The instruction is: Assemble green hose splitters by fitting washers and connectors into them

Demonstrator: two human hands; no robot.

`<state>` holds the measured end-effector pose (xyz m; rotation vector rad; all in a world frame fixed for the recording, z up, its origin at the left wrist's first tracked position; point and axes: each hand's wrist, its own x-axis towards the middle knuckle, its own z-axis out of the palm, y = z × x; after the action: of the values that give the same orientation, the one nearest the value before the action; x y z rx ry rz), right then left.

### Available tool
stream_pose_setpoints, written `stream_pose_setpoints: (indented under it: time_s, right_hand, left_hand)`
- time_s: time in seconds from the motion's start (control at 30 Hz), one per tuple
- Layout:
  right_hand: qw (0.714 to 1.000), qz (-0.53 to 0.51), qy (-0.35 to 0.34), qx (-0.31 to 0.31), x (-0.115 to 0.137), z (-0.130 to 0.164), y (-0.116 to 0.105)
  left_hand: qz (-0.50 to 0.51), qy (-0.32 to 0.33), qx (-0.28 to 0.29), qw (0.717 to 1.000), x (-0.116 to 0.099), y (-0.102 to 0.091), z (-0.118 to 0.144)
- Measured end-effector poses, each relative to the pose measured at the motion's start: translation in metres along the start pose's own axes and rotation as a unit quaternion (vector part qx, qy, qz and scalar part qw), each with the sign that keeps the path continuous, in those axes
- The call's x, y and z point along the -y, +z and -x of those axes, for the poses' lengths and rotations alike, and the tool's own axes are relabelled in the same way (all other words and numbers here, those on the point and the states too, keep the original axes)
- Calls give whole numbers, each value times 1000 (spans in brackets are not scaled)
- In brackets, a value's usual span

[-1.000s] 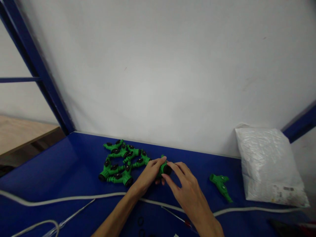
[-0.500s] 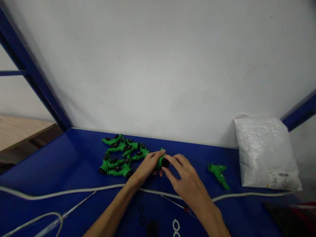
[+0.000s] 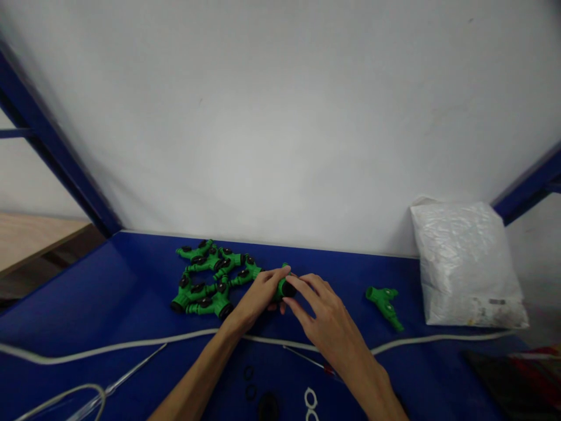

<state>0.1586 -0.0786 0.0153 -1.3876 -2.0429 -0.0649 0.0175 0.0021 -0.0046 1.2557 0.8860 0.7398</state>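
Observation:
My left hand [image 3: 259,292] is closed around a green Y-shaped hose splitter [image 3: 279,290], covering most of its body. The splitter's round black end [image 3: 288,288] faces my right hand [image 3: 326,316], whose thumb and index finger grip its edge. Left of my hands lie several green hose splitters with black knobs [image 3: 213,261], clustered on the blue table. Off to the right rests one green splitter body [image 3: 384,305] on which no black parts show.
A white cable [image 3: 184,337] crosses the blue table [image 3: 131,280] under my forearms. Nearer are a red-handled screwdriver [image 3: 328,369], black rings [image 3: 250,392], white rings [image 3: 311,398] and a dark round part [image 3: 267,406]. A white plastic package [image 3: 467,263] leans against the wall at right.
My view has shifted slightly, so the scene sits a little differently in the picture. Both hands keep hold of the splitter; the right fingers stay at its black end with only slight movement.

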Motion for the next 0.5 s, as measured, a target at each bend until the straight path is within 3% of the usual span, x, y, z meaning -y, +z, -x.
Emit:
stream_pose_setpoints:
  time_s: [0.2, 0.37, 0.5]
  right_hand:
    - [998, 21, 22, -50, 4, 0, 2]
    - [999, 18, 25, -18, 4, 1, 1]
    - [1000, 13, 14, 17, 0, 2, 2]
  left_hand:
    - [-9, 22, -1, 1000, 0, 2, 1]
    - [6, 9, -39, 999, 5, 1, -2]
    - [17, 9, -21, 1000, 3, 1, -1]
